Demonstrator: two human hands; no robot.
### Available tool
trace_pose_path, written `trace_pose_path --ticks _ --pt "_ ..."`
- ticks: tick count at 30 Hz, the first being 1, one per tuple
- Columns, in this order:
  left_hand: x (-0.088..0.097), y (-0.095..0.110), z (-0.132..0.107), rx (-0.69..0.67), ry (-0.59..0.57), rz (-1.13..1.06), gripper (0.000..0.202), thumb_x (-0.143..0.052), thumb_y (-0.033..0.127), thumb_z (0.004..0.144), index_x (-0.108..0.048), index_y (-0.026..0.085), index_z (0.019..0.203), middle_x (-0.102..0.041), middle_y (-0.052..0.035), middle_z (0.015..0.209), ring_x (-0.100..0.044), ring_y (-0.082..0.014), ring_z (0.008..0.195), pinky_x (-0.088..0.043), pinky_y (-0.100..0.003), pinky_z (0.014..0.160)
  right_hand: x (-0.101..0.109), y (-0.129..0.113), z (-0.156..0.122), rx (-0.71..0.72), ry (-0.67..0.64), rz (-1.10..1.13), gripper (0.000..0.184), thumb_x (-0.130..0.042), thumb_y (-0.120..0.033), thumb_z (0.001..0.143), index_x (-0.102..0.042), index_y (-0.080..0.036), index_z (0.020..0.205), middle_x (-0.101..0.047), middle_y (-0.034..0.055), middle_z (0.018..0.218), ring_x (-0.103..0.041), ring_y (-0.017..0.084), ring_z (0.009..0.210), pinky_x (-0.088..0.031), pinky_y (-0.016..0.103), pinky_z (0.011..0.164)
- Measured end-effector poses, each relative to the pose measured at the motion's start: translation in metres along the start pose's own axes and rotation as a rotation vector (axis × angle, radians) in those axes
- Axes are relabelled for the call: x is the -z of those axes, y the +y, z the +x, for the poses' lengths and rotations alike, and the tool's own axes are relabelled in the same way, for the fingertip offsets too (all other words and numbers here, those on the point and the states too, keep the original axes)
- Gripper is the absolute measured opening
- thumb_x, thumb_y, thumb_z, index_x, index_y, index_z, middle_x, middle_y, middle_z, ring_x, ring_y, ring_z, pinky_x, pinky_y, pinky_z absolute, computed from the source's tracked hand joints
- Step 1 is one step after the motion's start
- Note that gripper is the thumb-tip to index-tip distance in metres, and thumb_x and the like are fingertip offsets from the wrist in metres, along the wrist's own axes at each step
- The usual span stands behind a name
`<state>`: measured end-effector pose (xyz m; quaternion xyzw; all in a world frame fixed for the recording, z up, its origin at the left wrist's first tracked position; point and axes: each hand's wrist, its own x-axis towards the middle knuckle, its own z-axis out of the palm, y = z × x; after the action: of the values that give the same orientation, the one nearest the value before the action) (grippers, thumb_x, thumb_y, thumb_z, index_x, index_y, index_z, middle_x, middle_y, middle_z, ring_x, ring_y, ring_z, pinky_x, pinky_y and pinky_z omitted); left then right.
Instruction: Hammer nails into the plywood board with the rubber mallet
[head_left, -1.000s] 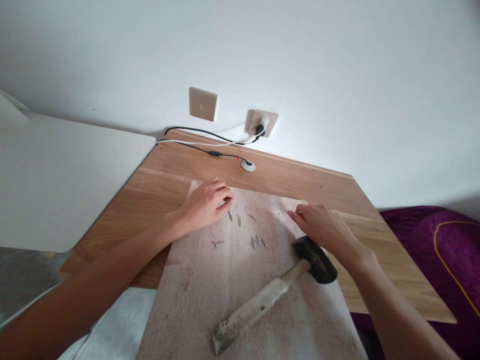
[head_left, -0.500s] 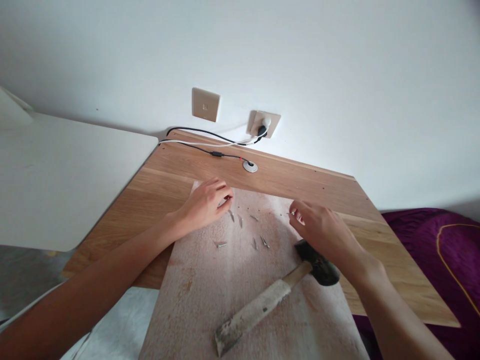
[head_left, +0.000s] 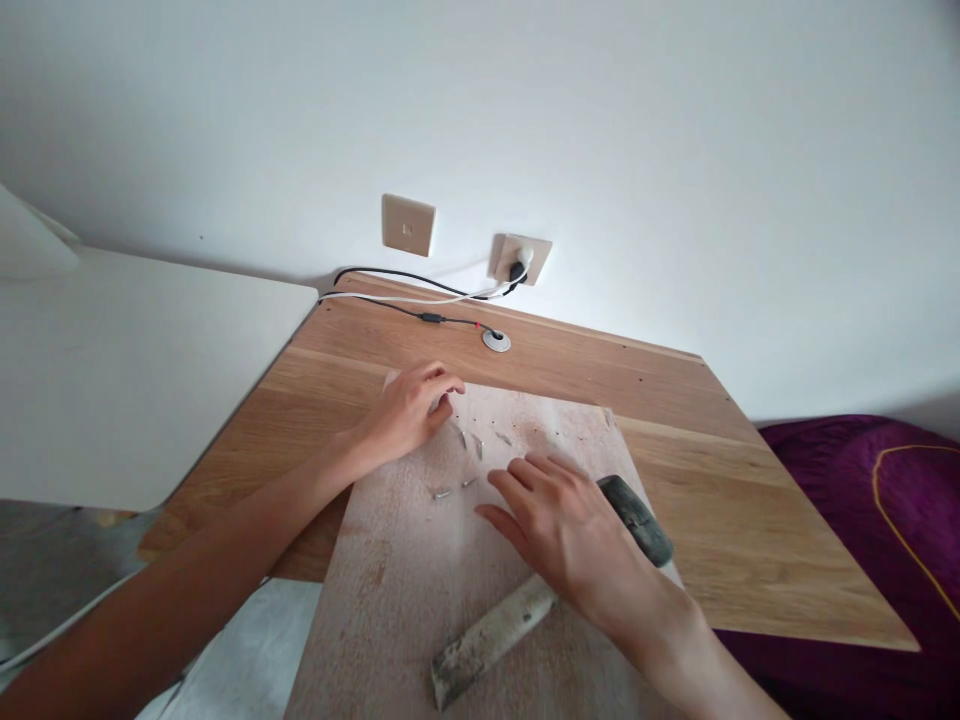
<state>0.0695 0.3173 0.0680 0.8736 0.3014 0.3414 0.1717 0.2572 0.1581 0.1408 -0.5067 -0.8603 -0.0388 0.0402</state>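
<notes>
A pale plywood board (head_left: 420, 590) lies on a wooden desk (head_left: 712, 500). Several small nails (head_left: 465, 440) are scattered on its far half. My left hand (head_left: 409, 410) rests at the board's far left corner with fingers curled together near the nails; what they pinch is too small to make out. My right hand (head_left: 559, 520) lies flat on the board with fingers spread, just right of the nails and partly covering a hammer (head_left: 540, 590). The hammer's black head (head_left: 637, 515) shows to the right of that hand, and its worn wooden handle points toward me.
A white tabletop (head_left: 127, 380) adjoins the desk on the left. Black and white cables (head_left: 420, 300) run along the desk's far edge to a wall socket (head_left: 519, 258) and a grommet (head_left: 496, 341). A purple cushion (head_left: 862, 480) lies at the right.
My right hand has moved left and toward me, from the board's far right to over the hammer, and has spread flat. The left hand has barely moved.
</notes>
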Motion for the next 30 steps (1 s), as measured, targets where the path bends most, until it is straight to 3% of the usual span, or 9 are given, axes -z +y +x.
trace_pose_path --ticks 4,8,10,13,15,18,21,25,30 --pt "0.012 0.005 -0.003 0.017 0.016 -0.047 0.029 -0.053 0.000 0.088 -0.068 0.019 0.105 -0.066 -0.0037 0.098 -0.066 -0.0174 0.091 -0.052 -0.033 0.084 0.005 0.013 -0.036 -0.160 0.166 0.189 0.014 -0.054 -0.024 0.107 -0.067 -0.021 0.101 -0.070 0.0051 0.090 -0.067 0.020 0.081 -0.052 0.035 0.074" --pt "0.033 0.024 -0.029 -0.011 -0.015 -0.021 0.017 -0.054 0.013 0.098 -0.065 0.020 0.109 -0.068 -0.0050 0.103 -0.067 -0.0196 0.098 -0.054 -0.036 0.090 -0.008 0.032 -0.092 -0.457 0.422 0.187 0.016 -0.056 -0.032 0.104 -0.068 -0.023 0.110 -0.071 0.0091 0.100 -0.069 0.023 0.089 -0.056 0.035 0.074" --pt "0.040 0.035 -0.052 0.015 -0.030 -0.005 0.018 -0.053 0.017 0.100 -0.063 0.021 0.114 -0.067 -0.0069 0.111 -0.067 -0.0207 0.104 -0.055 -0.037 0.094 -0.021 0.044 -0.121 -0.690 0.454 0.113 0.030 -0.056 -0.049 0.101 -0.070 -0.024 0.111 -0.071 0.0118 0.105 -0.069 0.025 0.085 -0.057 0.038 0.070" --pt "0.044 0.049 -0.087 0.089 -0.015 0.023 0.018 -0.054 0.024 0.102 -0.064 0.024 0.116 -0.066 -0.0084 0.123 -0.066 -0.0237 0.116 -0.055 -0.040 0.102 -0.042 0.059 -0.155 -1.025 0.393 0.230 0.063 -0.054 -0.074 0.090 -0.070 -0.022 0.121 -0.071 0.0147 0.115 -0.071 0.027 0.077 -0.057 0.038 0.057" --pt "0.043 0.058 -0.104 0.131 -0.002 0.023 0.020 -0.055 0.026 0.102 -0.064 0.026 0.119 -0.064 -0.0090 0.128 -0.064 -0.0250 0.122 -0.055 -0.041 0.105 -0.054 0.062 -0.169 -1.160 0.406 0.403 0.071 -0.048 -0.079 0.090 -0.069 -0.022 0.126 -0.074 0.0145 0.117 -0.074 0.031 0.091 -0.061 0.043 0.073" --pt "0.042 0.070 -0.117 0.161 0.022 -0.013 0.021 -0.055 0.026 0.102 -0.063 0.028 0.121 -0.063 -0.0090 0.132 -0.062 -0.0254 0.126 -0.055 -0.042 0.107 -0.061 0.057 -0.175 -1.250 0.446 0.654 0.073 -0.037 -0.079 0.095 -0.067 -0.023 0.132 -0.075 0.0136 0.124 -0.069 0.036 0.117 -0.053 0.054 0.104" --pt "0.043 0.080 -0.123 0.188 0.042 -0.040 0.021 -0.054 0.025 0.102 -0.062 0.029 0.121 -0.063 -0.0084 0.133 -0.062 -0.0255 0.128 -0.056 -0.043 0.107 -0.058 0.046 -0.171 -1.291 0.439 0.743 0.075 -0.036 -0.081 0.094 -0.067 -0.025 0.133 -0.074 0.0124 0.130 -0.064 0.038 0.127 -0.040 0.060 0.118" --pt "0.048 0.084 -0.126 0.238 0.112 -0.006 0.024 -0.054 0.026 0.102 -0.060 0.030 0.125 -0.061 -0.0092 0.137 -0.061 -0.0264 0.130 -0.057 -0.045 0.106 -0.047 0.035 -0.160 -1.340 0.433 0.804 0.077 -0.035 -0.082 0.093 -0.067 -0.025 0.134 -0.073 0.0118 0.134 -0.063 0.039 0.131 -0.046 0.056 0.115" --pt "0.061 0.065 -0.132 0.282 0.152 0.095 0.025 -0.056 0.030 0.101 -0.062 0.028 0.124 -0.062 -0.0101 0.138 -0.061 -0.0290 0.130 -0.056 -0.049 0.108 -0.050 0.019 -0.140 -1.365 0.417 0.848 0.080 -0.030 -0.081 0.095 -0.066 -0.024 0.138 -0.073 0.0128 0.135 -0.068 0.039 0.124 -0.054 0.054 0.106"
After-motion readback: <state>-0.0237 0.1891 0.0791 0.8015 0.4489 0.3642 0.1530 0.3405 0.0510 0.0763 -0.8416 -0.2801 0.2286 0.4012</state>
